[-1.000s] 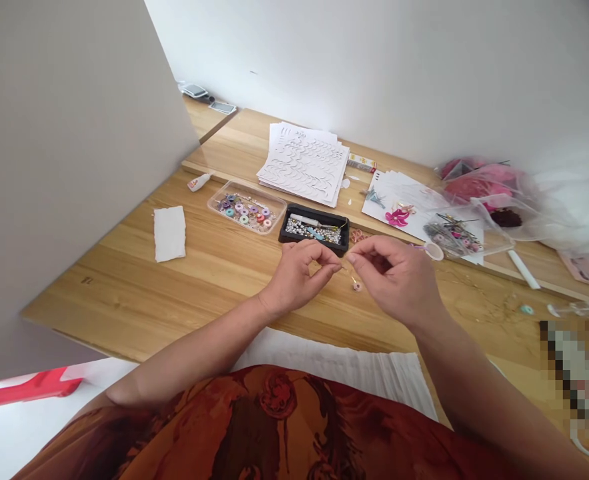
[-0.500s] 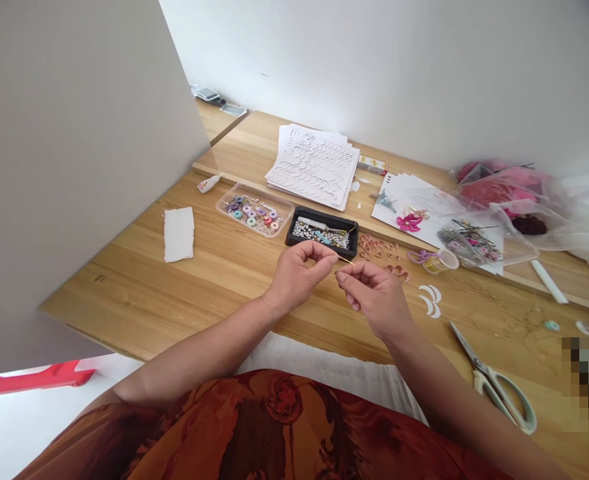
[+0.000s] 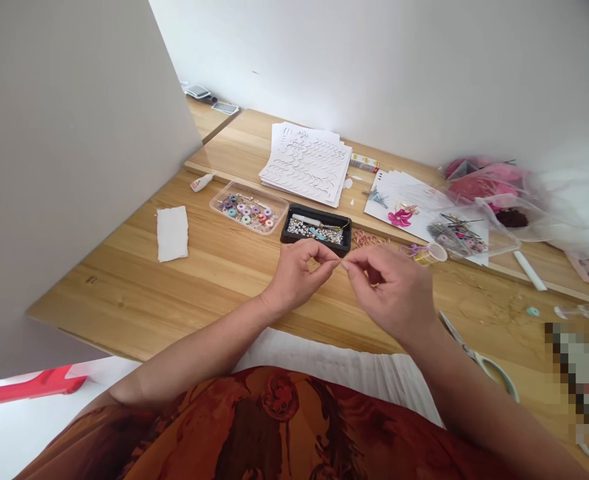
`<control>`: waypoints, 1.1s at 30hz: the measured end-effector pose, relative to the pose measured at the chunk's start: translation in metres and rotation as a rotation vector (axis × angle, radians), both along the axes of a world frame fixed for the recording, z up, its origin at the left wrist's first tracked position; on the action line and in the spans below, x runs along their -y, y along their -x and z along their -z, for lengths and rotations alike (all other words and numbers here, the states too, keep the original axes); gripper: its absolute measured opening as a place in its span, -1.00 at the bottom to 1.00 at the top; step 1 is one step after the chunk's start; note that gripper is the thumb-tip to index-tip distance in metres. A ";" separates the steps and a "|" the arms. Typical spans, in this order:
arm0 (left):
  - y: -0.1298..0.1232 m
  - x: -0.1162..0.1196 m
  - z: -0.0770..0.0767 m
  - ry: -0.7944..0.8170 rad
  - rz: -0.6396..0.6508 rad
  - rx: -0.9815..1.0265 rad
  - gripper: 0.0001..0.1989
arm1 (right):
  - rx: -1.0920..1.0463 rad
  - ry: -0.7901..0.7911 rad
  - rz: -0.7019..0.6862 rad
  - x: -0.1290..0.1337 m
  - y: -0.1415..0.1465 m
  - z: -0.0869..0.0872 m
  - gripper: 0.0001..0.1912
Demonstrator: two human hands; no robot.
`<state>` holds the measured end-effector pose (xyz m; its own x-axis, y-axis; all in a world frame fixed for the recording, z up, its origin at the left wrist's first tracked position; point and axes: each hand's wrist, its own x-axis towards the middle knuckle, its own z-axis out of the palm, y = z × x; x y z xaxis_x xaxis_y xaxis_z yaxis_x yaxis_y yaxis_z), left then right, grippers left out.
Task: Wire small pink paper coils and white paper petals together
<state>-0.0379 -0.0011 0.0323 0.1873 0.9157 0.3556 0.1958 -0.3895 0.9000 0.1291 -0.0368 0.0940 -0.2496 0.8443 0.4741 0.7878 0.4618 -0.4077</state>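
Left grip [image 3: 299, 277]: your fingertips pinched closed on a tiny thin item [image 3: 341, 264], too small to identify.
Right grip [image 3: 391, 293]: fingertips pinched just beside it; hold unclear.
Item: between your hands, above the pale wooden worktop [image 3: 124, 293].
Clear plastic tray [image 3: 214, 208]: flat coloured ring beads [image 3: 244, 212].
Black tray [image 3: 315, 221]: silvery round beads [image 3: 304, 231], slim tool [image 3: 307, 219].

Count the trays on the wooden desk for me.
2: a clear plastic tray of coloured discs, and a black tray of pearl beads to its right, just beyond the left hand. Another could be hidden under the papers or bags.
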 end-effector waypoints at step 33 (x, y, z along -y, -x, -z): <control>-0.020 0.026 -0.023 0.668 0.076 0.611 -0.77 | -0.527 0.343 0.070 0.020 -0.024 0.029 -0.79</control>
